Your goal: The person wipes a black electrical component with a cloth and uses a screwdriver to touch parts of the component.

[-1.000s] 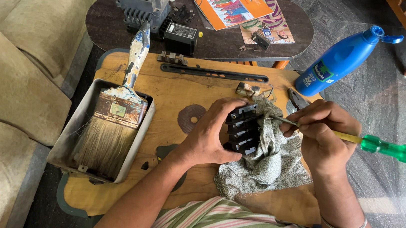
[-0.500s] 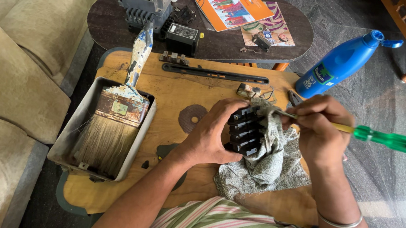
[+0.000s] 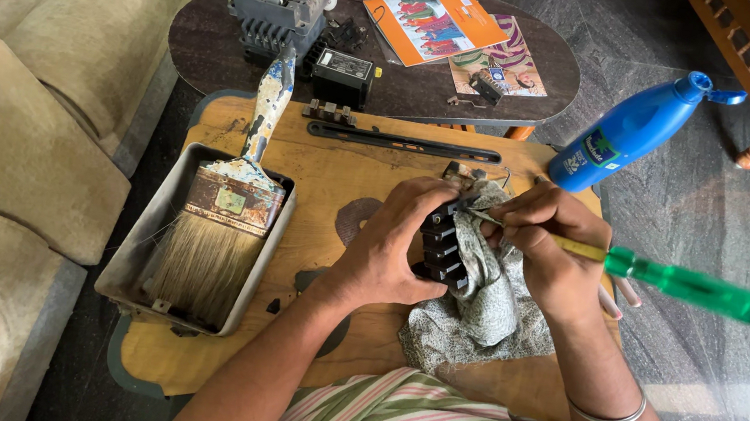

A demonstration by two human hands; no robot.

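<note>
My left hand (image 3: 393, 245) grips a black electrical block (image 3: 442, 247) with rows of terminals, held upright over a patterned grey cloth (image 3: 486, 306). My right hand (image 3: 559, 248) holds a screwdriver with a green handle (image 3: 687, 285); its thin shaft points left and its tip touches the top of the black block. Both hands are over a wooden board (image 3: 323, 177) lying across my lap.
A wide paintbrush (image 3: 225, 223) rests in a metal tray (image 3: 133, 255) at the board's left. A black bar (image 3: 401, 142) lies at the far edge. A dark table (image 3: 497, 107) holds electrical parts (image 3: 276, 5) and booklets. A blue bottle (image 3: 634, 131) stands right; a sofa (image 3: 23, 109) left.
The screwdriver handle has dipped slightly and my right hand has shifted a little on the block. The left hand keeps its grip.
</note>
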